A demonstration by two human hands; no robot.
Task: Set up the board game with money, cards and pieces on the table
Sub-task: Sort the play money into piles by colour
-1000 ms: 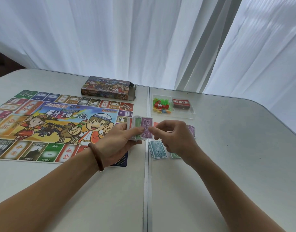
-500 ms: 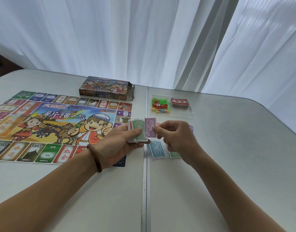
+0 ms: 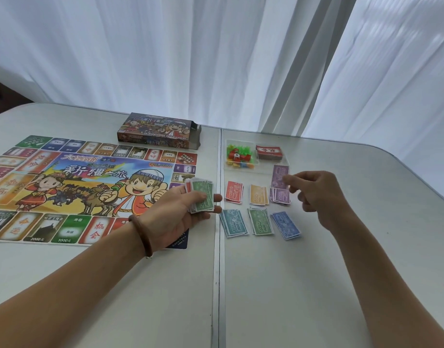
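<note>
My left hand (image 3: 180, 212) grips the unsorted wad of money (image 3: 202, 197), fingers curled under it and thumb across the green top note, so it serves as a feeder stack. My right hand (image 3: 316, 192) pinches 1 purple note (image 3: 280, 175) between thumb and fingertips just above the purple pile (image 3: 281, 195), where I judge it belongs. The 6 piles lie in 2 rows by colour on the desk (image 3: 341, 272), right of the board (image 3: 78, 187), keeping each value reachable. Pieces (image 3: 238, 156) and a red card deck (image 3: 269, 152) wait in the clear tray (image 3: 266, 167) beyond.
</note>
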